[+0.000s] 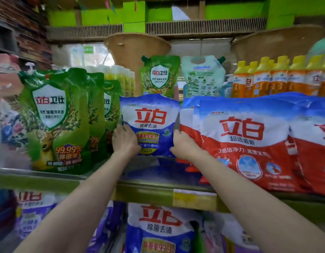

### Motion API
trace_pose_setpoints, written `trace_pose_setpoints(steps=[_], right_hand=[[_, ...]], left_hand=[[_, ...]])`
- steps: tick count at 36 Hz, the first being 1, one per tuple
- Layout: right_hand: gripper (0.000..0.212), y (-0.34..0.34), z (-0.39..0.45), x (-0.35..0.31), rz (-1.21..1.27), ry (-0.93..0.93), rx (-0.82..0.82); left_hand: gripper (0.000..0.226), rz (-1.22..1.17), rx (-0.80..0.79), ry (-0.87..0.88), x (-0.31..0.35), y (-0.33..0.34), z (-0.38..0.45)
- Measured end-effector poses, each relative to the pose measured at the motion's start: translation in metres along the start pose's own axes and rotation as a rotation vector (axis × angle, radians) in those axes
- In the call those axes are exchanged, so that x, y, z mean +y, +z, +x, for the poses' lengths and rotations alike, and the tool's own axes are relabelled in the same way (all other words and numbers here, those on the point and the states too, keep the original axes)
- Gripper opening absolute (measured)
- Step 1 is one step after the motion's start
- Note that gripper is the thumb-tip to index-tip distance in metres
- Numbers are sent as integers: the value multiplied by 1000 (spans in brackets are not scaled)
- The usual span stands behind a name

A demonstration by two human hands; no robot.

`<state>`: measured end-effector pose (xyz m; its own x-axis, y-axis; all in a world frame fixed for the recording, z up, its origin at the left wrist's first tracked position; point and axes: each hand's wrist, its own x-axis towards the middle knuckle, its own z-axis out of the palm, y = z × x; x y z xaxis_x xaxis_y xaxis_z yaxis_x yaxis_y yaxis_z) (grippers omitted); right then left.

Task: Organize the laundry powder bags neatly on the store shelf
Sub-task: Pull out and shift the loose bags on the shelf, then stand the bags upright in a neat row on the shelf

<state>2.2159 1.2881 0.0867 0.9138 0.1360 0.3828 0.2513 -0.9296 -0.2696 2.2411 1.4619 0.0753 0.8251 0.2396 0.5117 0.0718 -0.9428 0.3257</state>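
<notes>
A small blue and white laundry powder bag (149, 117) stands upright on the shelf (145, 187), in the gap between green pouches and red bags. My left hand (124, 140) grips its lower left edge. My right hand (183, 143) grips its lower right edge. Large red and white powder bags (249, 143) lean in a row to the right, touching my right wrist. On the shelf below, another blue and white powder bag (159, 229) stands under my arms.
Green detergent pouches (53, 121) fill the shelf's left part. Behind stand a green pouch (160, 75), a pale refill pouch (202, 79) and orange bottles (278, 79). A yellow price tag (194, 199) sits on the shelf's front rail. Purple bags (33, 216) lie lower left.
</notes>
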Motion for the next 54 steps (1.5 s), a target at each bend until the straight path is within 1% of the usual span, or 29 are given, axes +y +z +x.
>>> trace_pose_setpoints(steps=[2, 4, 6, 8, 10, 14, 17, 21, 23, 28, 34, 39, 44, 50, 54], right_hand=[[33, -10, -16, 4, -77, -105, 47], [32, -21, -32, 8, -130, -175, 81], [34, -31, -48, 14, -185, -214, 115], [34, -41, -66, 21, -242, -233, 161], [35, -50, -85, 30, -297, -226, 194], [44, -72, -125, 53, -321, -202, 175], [48, -87, -160, 71, -347, -178, 178], [55, -104, -211, 92, -346, -121, 136], [55, -111, -235, 103, -357, -99, 124], [58, -126, -289, 128, -357, -42, 65], [48, -144, -337, 150, -360, -9, 49], [46, -159, -364, 164, -366, 12, 71], [47, -179, -382, 178, -365, 45, 95], [49, -193, -381, 185, -348, 62, 126], [51, -193, -371, 181, -344, 61, 131]], left_hand=[[79, 22, -36, 19, 3, -4, -12], [69, 66, -77, 72, 8, -11, -27], [59, 96, -118, 139, 16, -18, -41], [57, 116, -156, 197, 26, -25, -55], [55, 133, -166, 256, 40, -33, -70], [46, 96, -134, 335, 70, -50, -104], [49, 45, -152, 351, 89, -60, -138], [47, -20, -112, 353, 114, -69, -188], [48, -28, -97, 360, 127, -72, -214], [54, -27, -127, 405, 160, -73, -269], [49, -29, -158, 439, 188, -79, -318], [50, -26, -205, 446, 208, -84, -339], [48, -61, -196, 484, 231, -93, -347], [43, -107, -194, 530, 253, -101, -349], [47, -109, -199, 536, 253, -102, -339]])
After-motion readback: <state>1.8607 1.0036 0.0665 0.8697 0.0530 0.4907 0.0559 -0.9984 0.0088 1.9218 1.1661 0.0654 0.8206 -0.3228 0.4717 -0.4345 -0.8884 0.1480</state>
